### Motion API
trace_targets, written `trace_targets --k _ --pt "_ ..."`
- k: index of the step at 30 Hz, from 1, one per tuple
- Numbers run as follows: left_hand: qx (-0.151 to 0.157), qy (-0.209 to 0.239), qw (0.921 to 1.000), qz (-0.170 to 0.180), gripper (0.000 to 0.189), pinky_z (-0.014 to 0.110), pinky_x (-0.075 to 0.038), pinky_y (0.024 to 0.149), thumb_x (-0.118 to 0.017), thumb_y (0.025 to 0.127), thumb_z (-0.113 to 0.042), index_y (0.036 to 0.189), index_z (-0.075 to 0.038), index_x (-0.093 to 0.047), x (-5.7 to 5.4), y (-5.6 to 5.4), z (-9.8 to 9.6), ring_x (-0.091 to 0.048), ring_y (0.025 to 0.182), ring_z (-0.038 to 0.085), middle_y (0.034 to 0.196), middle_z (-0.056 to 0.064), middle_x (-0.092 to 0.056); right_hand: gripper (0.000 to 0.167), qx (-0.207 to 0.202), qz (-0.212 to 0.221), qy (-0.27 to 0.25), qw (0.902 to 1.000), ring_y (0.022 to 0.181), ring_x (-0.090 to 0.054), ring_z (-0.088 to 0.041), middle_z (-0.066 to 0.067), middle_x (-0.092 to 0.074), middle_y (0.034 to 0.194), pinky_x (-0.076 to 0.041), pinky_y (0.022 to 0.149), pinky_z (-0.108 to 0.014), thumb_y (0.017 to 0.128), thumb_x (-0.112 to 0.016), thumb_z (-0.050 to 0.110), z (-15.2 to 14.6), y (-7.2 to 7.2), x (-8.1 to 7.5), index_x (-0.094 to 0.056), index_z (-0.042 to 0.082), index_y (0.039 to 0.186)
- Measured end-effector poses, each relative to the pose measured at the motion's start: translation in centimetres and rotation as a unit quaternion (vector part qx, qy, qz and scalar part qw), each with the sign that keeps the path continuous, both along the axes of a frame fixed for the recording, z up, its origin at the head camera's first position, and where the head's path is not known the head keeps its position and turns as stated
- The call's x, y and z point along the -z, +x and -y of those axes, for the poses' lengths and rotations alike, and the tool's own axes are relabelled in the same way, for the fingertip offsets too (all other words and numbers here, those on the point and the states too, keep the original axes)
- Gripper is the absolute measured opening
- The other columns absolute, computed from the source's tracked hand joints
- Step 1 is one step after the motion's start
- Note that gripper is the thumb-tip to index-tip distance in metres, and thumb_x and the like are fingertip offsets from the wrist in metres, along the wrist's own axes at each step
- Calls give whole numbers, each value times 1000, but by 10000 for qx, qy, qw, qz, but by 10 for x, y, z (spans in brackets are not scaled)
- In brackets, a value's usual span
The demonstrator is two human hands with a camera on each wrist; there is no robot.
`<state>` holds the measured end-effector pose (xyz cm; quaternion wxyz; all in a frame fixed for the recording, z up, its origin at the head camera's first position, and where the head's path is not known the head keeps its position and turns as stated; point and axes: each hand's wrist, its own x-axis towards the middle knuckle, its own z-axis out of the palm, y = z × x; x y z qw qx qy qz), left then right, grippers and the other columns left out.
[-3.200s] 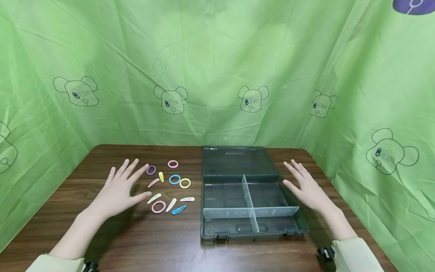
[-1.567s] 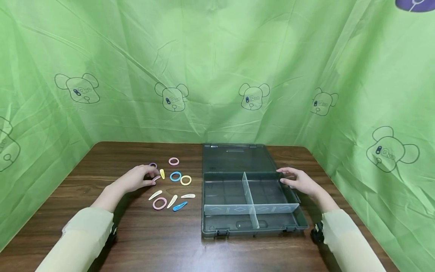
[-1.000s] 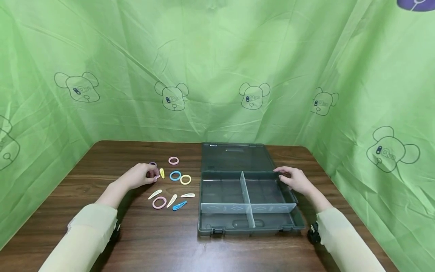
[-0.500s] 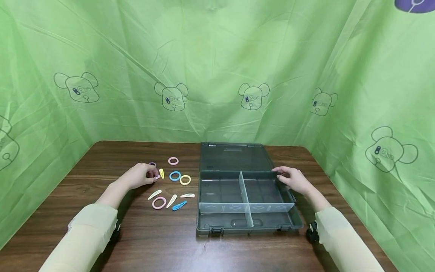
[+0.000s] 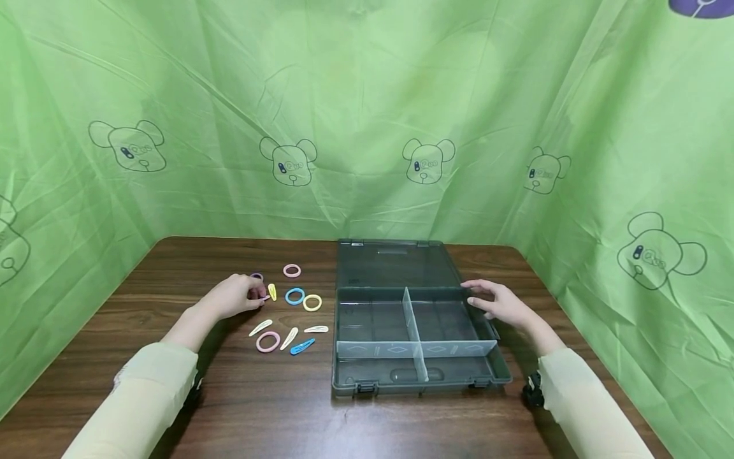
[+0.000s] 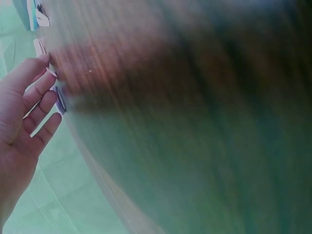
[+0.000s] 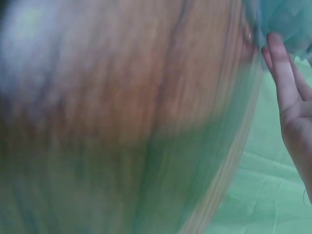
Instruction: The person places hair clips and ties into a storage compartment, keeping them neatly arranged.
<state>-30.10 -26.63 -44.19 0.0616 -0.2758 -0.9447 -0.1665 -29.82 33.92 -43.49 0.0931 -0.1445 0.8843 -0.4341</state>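
Observation:
My left hand (image 5: pixel 229 298) pinches a small pink hair clip (image 5: pixel 266 298) between thumb and index finger, low over the table. A purple hair tie (image 5: pixel 257 276) lies just behind those fingers, partly covered, and a yellow snap clip (image 5: pixel 272 292) sits right beside them. On the other side, my right hand (image 5: pixel 500 303) rests its fingertips at the right rim of a dark see-through box (image 5: pixel 375 388), its fingers loosely extended. The box's lid (image 5: pixel 395 264) lies folded back, and clear dividers (image 5: pixel 395 349) split the inside into several compartments.
Nearer me lie several pale snap clips (image 5: pixel 289 338), a blue clip (image 5: pixel 302 347) and a mauve hair tie (image 5: pixel 267 342). Pink (image 5: pixel 292 271), blue (image 5: pixel 295 296) and yellow (image 5: pixel 312 303) hair ties lie between left hand and box. Green cloth (image 5: pixel 355 191) surrounds the brown table (image 5: pixel 258 408).
From hovering spread, my left hand has come down and taken the pink clip. My right hand has reached the box's right side, and the box has shifted slightly left.

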Motion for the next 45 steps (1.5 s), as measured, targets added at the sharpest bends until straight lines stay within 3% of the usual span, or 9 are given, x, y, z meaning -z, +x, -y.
trace_targets --k 6,15,22,30,36,41,45 --pt "-351 -301 9989 -91 8 31 -42 57 -72 77 -13 73 -17 -65 -2 0 1 -48 59 7 64 -10 -57 51 -151 490 -208 9985 88 -55 -19 -23 -38 139 -52 66 -32 91 -62 29 -6 1 2 -46 20 138" --pt "-604 -315 9976 -129 12 33 -42 57 -73 77 -14 70 -19 -65 -8 4 -6 -48 59 9 62 -10 -56 50 -252 989 -208 9946 120 -44 -28 -20 -32 146 -48 79 -36 94 -57 28 -7 -2 -4 -42 26 142" --pt "-570 87 9983 -46 12 29 -39 54 -73 80 -18 70 -17 -67 -31 11 -21 -47 57 8 60 -10 -56 50 -226 1291 -382 9906 126 -39 -34 -21 -25 149 -49 84 -40 96 -54 26 -8 0 -4 -39 27 144" --pt "-476 239 9984 -203 14 29 -42 58 -72 82 -26 71 -19 -69 -56 17 -42 -50 56 5 62 -12 -62 52 -258 1415 -484 9884 134 -30 -39 -20 -17 153 -46 90 -48 96 -53 29 -8 2 -3 -36 28 145" --pt "-274 298 9985 -363 5 29 -42 56 -73 80 -16 76 -16 -71 -72 23 -58 -50 57 5 63 -11 -62 52 -231 1392 -509 9887 134 -30 -40 -20 -18 153 -46 91 -49 96 -53 31 -6 3 -3 -35 29 145" --pt "-214 355 9989 -221 4 30 -45 60 -71 83 -18 83 -14 -74 -84 29 -74 -55 62 5 70 -9 -67 52 -209 1395 -444 9890 131 -36 -34 -18 -20 153 -47 88 -44 96 -53 33 -7 2 -3 -35 32 145" --pt "-51 403 9991 -83 5 28 -42 56 -70 85 -21 83 -17 -74 -93 34 -89 -50 57 6 66 -11 -64 53 -134 1336 -460 9899 103 -51 -15 -15 -27 150 -50 77 -37 95 -54 35 -9 3 -1 -36 33 144"
